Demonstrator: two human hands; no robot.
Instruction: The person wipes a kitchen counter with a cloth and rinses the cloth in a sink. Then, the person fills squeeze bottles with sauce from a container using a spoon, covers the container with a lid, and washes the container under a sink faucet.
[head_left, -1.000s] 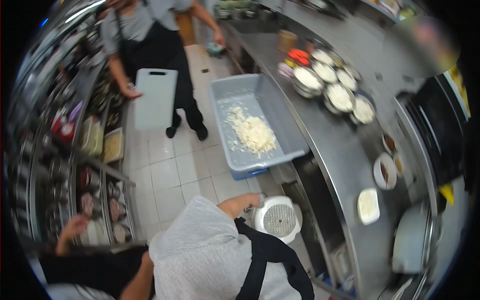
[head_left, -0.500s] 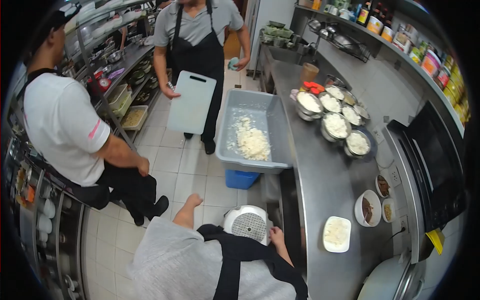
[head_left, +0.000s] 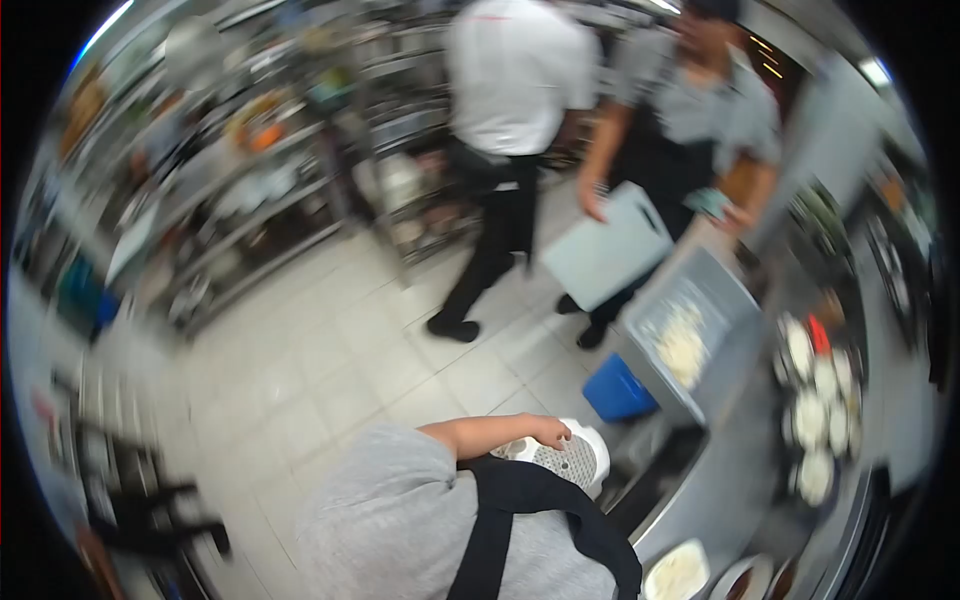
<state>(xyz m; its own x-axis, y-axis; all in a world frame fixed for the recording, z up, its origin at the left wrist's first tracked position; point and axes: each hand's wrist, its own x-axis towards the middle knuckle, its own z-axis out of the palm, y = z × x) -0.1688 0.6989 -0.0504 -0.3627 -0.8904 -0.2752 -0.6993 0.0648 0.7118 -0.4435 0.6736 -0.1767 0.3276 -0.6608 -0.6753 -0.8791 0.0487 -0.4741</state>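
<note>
My left hand (head_left: 552,432) reaches across my body, above a white stool-like piece (head_left: 576,462) with a round perforated top. Its fingers look loosely bent and apart, and I see nothing in them; whether they touch the top I cannot tell. My right hand is out of sight. Just beyond stands a grey plastic tub (head_left: 728,322) with a heap of white, rice-like food (head_left: 682,345) in it. A blue container (head_left: 617,388) is low beside the tub.
A co-worker in a black apron (head_left: 675,160) stands behind the tub, holding a white cutting board (head_left: 608,248). Another person in a white shirt (head_left: 515,85) is by the shelves. Several bowls of white food (head_left: 812,420) and a white dish (head_left: 678,572) stand on the steel counter (head_left: 735,470).
My view has swung left and blurred. My left hand has come over the perforated top; my right hand, before at its edge, has gone from view. The white-shirted person has turned and moved away.
</note>
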